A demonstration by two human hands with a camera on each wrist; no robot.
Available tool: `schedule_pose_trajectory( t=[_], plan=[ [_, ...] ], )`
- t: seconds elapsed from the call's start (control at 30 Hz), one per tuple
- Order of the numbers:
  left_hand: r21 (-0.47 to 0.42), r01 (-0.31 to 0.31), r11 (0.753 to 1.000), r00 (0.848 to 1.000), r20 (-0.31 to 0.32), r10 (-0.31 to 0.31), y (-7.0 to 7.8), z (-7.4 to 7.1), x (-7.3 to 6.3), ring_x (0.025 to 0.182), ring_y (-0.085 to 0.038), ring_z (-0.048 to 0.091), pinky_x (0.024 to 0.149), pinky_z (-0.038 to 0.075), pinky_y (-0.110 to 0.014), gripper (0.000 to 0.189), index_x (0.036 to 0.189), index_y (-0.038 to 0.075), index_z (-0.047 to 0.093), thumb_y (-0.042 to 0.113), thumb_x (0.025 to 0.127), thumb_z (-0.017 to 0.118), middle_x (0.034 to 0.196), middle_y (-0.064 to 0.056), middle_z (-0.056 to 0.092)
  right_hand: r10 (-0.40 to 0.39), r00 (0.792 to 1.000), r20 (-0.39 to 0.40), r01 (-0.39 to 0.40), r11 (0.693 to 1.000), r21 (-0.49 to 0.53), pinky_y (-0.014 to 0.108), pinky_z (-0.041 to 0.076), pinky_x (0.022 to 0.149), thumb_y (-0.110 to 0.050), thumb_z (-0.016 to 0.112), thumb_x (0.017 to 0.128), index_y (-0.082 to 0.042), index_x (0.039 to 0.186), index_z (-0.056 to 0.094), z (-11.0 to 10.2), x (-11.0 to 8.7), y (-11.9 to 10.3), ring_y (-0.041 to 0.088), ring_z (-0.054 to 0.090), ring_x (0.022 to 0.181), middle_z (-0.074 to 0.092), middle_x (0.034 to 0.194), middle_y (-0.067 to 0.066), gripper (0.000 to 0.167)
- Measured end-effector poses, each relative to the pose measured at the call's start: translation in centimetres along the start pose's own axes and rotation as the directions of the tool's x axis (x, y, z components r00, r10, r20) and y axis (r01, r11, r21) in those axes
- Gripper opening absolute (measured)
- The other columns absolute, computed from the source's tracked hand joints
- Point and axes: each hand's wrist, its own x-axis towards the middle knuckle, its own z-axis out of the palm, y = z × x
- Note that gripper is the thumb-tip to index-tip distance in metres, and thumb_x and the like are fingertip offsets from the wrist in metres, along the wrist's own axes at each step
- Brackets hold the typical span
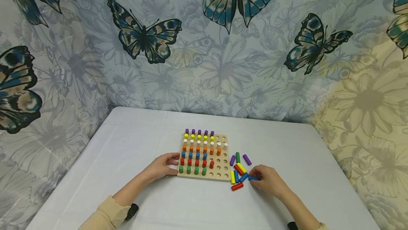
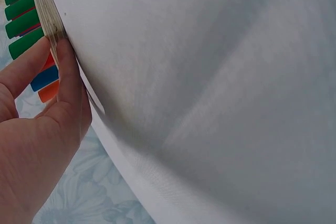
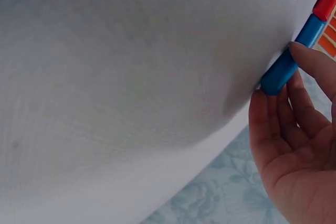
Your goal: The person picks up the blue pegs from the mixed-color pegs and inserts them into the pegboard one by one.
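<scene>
A wooden pegboard (image 1: 220, 177) lies on the table, its rows holding colored cylindrical pegs, with bare holes on the right side. At its left edge, my left hand (image 1: 164, 166) grips the board, thumb at the near corner; the left wrist view shows fingertips against the layered wooden edge beside green pegs (image 2: 23, 24). My right hand (image 1: 266, 180) pinches a blue peg (image 3: 281, 72) between thumb and fingers, close over the table right of the board. Loose pegs lie next to that hand, among them a second blue peg (image 1: 243, 177) and a red peg (image 1: 237, 187).
More loose pegs lie right of the board, including a green peg (image 1: 237, 157), a purple peg (image 1: 247, 159) and a yellow peg (image 1: 241, 168). A white cloth covers the table (image 1: 143, 131). Butterfly-printed fabric (image 1: 204, 74) hangs behind it.
</scene>
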Motion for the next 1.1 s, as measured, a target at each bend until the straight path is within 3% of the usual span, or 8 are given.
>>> schedule_pose_trajectory(
  t=[0.2, 0.57, 0.8, 1.1],
  plan=[
    [-0.004, -0.006, 1.000, 1.000, -0.002, 0.006, 0.1, 0.0, -0.2, 0.116, -0.030, 0.056, 0.083, 0.054, -0.034, 0.069, 0.140, -0.004, 0.047, -0.006, 0.078, 0.076, 0.137, -0.019, 0.053, -0.027, 1.000, -0.006, 0.027, 0.999, 0.020, 0.033, 0.054, 0.076, -0.005, 0.080, 0.078, -0.011, 0.090, 0.068, -0.3, -0.2, 0.0, 0.013, 0.054, 0.077, 0.060, 0.080, -0.005, 0.018],
    [-0.003, 0.002, 1.000, 1.000, 0.001, -0.002, 0.0, 0.0, -0.2, 0.117, -0.030, 0.056, 0.083, 0.053, -0.033, 0.069, 0.141, -0.004, 0.046, -0.005, 0.079, 0.075, 0.137, -0.019, 0.053, -0.068, 0.994, -0.084, 0.079, 0.989, 0.127, 0.031, 0.056, 0.076, -0.005, 0.078, 0.080, -0.009, 0.091, 0.068, -0.7, -0.2, 0.0, 0.012, 0.057, 0.077, 0.062, 0.080, -0.005, 0.015],
    [0.014, 0.016, 1.000, 1.000, -0.014, -0.016, 0.0, 0.1, 0.1, 0.116, -0.029, 0.057, 0.085, 0.053, -0.033, 0.067, 0.140, -0.002, 0.048, -0.005, 0.079, 0.076, 0.133, -0.016, 0.056, -0.027, 0.993, -0.113, 0.049, 0.980, 0.196, 0.031, 0.055, 0.075, -0.013, 0.079, 0.081, -0.009, 0.095, 0.068, -0.4, 0.3, -0.9, 0.014, 0.060, 0.082, 0.064, 0.084, -0.004, 0.018],
    [0.020, 0.019, 1.000, 1.000, -0.019, -0.018, 0.0, 0.2, 0.2, 0.116, -0.027, 0.057, 0.086, 0.052, -0.034, 0.067, 0.140, -0.001, 0.049, -0.004, 0.079, 0.076, 0.134, -0.015, 0.056, 0.059, 0.995, -0.077, -0.030, 0.943, 0.330, 0.026, 0.052, 0.072, -0.020, 0.078, 0.083, -0.008, 0.096, 0.067, 0.3, 1.5, -2.2, 0.017, 0.060, 0.089, 0.065, 0.087, -0.001, 0.021]
  ],
)
